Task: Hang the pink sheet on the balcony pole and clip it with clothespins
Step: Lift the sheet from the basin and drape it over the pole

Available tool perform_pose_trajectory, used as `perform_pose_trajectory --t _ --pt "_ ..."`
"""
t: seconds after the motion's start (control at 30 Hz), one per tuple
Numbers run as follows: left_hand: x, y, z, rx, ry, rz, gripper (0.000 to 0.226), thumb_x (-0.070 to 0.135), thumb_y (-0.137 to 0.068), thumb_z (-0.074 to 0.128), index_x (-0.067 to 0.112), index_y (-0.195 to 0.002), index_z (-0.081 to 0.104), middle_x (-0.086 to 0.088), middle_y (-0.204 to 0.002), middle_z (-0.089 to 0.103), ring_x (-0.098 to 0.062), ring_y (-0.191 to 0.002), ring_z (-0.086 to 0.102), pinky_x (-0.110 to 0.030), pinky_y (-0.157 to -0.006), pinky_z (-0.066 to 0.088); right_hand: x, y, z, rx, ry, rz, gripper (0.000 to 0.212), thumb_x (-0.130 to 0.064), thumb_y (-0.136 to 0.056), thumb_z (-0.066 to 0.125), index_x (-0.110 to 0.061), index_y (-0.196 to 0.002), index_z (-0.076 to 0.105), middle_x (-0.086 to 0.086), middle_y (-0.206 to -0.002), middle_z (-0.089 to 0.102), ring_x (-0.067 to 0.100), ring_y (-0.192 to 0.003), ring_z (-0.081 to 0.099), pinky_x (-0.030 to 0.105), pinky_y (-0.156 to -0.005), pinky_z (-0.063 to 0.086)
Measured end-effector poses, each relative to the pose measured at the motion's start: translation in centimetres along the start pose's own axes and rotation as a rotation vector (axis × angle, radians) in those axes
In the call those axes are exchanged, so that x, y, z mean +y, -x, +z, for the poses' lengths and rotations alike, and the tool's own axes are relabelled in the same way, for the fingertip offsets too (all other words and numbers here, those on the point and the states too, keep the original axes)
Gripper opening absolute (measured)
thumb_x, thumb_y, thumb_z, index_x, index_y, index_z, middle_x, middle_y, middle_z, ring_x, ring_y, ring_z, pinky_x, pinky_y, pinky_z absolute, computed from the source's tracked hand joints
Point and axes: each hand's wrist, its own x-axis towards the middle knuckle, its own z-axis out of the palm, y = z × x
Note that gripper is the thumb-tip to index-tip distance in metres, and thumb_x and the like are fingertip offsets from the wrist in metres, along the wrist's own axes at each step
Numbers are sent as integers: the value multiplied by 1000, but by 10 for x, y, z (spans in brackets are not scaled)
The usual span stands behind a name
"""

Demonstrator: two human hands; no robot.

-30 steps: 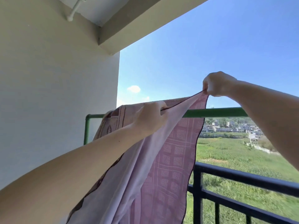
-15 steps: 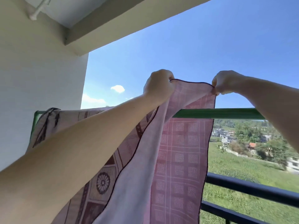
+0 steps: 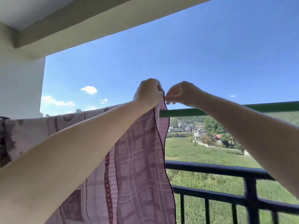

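The pink patterned sheet is draped over the green balcony pole, hanging down on the left half of the view. My left hand grips the sheet's top right corner, lifted just above the pole. Right beside it, my right hand pinches the dark hem of the same corner with its fingertips. The two hands almost touch. The pole is bare to the right of the sheet. No clothespins are in view.
A black metal railing runs below the pole on the right. A white wall stands at the left and a ceiling beam overhead. Fields and houses lie beyond.
My right hand has moved left along the hem until it meets my left hand at the corner. The stretched top edge between them has closed up, and the view has shifted right.
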Motion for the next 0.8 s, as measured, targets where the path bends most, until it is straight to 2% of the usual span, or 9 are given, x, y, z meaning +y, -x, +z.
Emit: perform_pose_trajectory --t 0.1,0.13,0.17,0.2,0.27,0.37,0.5,0.6,0.8 --pt "13 13 -6 -15 -25 -54 9 8 -77 58 7 -80 67 -6 -82 62 -22 -81 56 -26 -67 41 -8 10 -2 -20 -21 28 14 -22 -80 69 -12 -90 69 0 -81 66 14 -73 57 14 -61 39" --pt "18 18 -10 -21 -44 -63 9 10 -77 60 7 -81 67 -6 -82 62 -24 -83 57 -27 -69 43 -13 12 -1 -21 10 30 9 -21 -81 67 -12 -80 68 -1 -71 62 14 -68 53 11 -55 36" --pt "22 23 -13 -22 -66 -73 9 12 -77 61 8 -81 67 -6 -82 62 -25 -84 58 -30 -71 44 -16 12 -1 -6 50 31 17 -20 -83 64 -10 -69 65 1 -63 57 16 -63 49 10 -51 34" --pt "27 29 -17 -19 -95 -82 11 15 -78 61 8 -83 67 -6 -82 61 -25 -84 57 -32 -73 46 -19 12 0 25 92 11 22 -20 -84 61 -8 -66 63 3 -60 56 18 -62 49 12 -53 36" --pt "34 40 -21 -27 -189 -80 15 18 -83 58 7 -90 66 -7 -86 63 -26 -85 58 -35 -76 47 -21 12 0 74 158 -8 16 -17 -86 57 -8 -79 68 8 -78 66 21 -76 59 24 -67 46" --pt "50 56 -20 -115 -395 -83 19 17 -91 47 5 -101 57 -15 -93 63 -30 -85 57 -36 -72 46 -18 24 -7 129 473 -103 19 -5 -87 47 -9 -98 62 13 -100 65 31 -93 60 36 -81 43" --pt "87 67 -4 -283 -460 -201 27 21 -91 42 -2 -102 53 -21 -103 57 -30 -88 51 -33 -69 37 11 47 -33 145 775 -219 17 -2 -86 44 -5 -97 57 16 -95 63 32 -91 59 43 -90 36" --pt "121 73 19 -257 -492 -255 17 9 -87 44 1 -100 52 -19 -105 54 -24 -83 46 -31 -68 37 42 69 -62 148 805 -211 16 -6 -87 47 1 -96 58 20 -90 60 33 -88 56 49 -97 32" --pt "196 89 77 -239 -700 -352 25 -4 -85 41 1 -106 54 -11 -88 51 -26 -82 53 -31 -65 40 106 116 -132 157 800 -199 20 -7 -80 58 5 -95 59 26 -92 61 39 -94 59 53 -98 30"
